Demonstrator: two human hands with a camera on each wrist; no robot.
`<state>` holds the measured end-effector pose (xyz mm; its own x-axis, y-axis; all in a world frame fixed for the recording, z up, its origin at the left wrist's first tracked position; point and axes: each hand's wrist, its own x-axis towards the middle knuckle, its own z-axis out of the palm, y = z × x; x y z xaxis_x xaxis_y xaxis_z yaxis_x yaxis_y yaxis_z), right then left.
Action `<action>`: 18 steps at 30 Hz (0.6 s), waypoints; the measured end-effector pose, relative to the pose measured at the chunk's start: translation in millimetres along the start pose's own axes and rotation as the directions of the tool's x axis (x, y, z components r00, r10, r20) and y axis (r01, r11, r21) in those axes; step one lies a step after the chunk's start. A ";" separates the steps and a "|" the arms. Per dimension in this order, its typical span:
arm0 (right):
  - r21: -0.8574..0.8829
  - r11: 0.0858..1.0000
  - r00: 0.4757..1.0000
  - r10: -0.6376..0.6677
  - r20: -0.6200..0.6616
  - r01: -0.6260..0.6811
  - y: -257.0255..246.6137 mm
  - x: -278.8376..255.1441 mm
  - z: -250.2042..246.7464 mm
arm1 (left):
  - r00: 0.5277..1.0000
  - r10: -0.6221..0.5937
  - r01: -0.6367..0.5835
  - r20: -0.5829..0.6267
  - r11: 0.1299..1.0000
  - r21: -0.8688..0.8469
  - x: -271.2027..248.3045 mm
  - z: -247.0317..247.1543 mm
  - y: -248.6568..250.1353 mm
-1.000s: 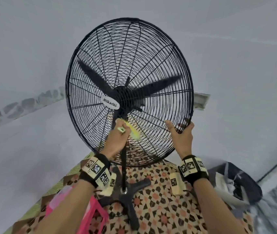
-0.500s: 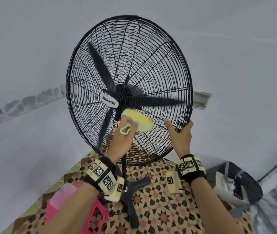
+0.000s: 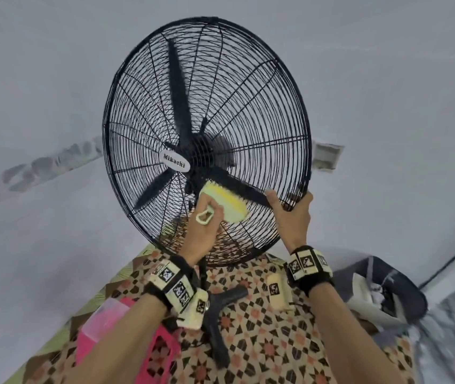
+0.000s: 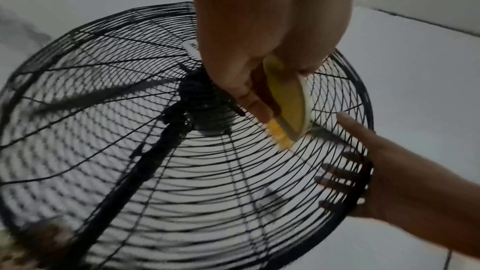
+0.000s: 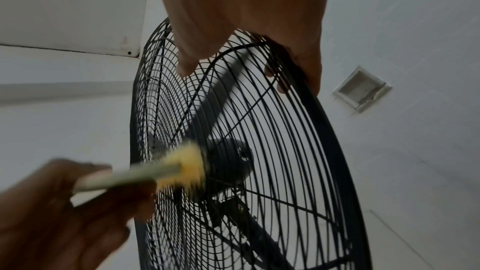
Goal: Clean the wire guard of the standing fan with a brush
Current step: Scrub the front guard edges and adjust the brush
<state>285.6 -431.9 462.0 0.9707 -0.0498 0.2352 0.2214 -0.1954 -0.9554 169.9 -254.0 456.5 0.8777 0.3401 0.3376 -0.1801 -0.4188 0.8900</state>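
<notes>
A black standing fan with a round wire guard faces me, its three blades behind the wires and a white Mikachi badge at the hub. My left hand grips a pale green brush with yellow bristles and presses the bristles against the guard just below and right of the hub. The same brush shows in both wrist views. My right hand holds the guard's lower right rim, thumb in front and fingers curled behind the wires.
The fan's pole and black cross foot stand on a patterned mat. A pink plastic stool sits at lower left, and a dark bag lies at lower right. White walls surround the fan; a wall vent is behind it.
My left hand has carried the brush up and to the right across the lower guard. The blades have turned behind the wires. My right hand keeps its hold on the rim.
</notes>
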 end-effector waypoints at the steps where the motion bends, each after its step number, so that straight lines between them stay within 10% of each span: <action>1: -0.001 1.000 1.000 0.010 -0.002 -0.010 0.4 0.2 -1.5 | 1.000 -0.015 0.014 0.010 1.000 0.013 -3.4 -1.5 -6.9; 11: -0.001 1.000 1.000 0.008 -0.008 -0.008 -4.7 -6.4 0.8 | 0.997 0.076 -0.076 0.001 0.997 -0.011 1.9 -1.4 13.5; 18: 0.019 0.998 0.998 0.061 0.021 -0.061 -7.6 -11.6 3.8 | 0.994 -0.104 0.103 0.016 0.994 0.041 -27.2 -21.4 -32.8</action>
<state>273.0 -426.1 465.8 0.9841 -0.0410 0.1726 0.1632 -0.1729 -0.9713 142.5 -231.5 424.7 0.8984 0.3686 0.2387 -0.0702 -0.4160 0.9066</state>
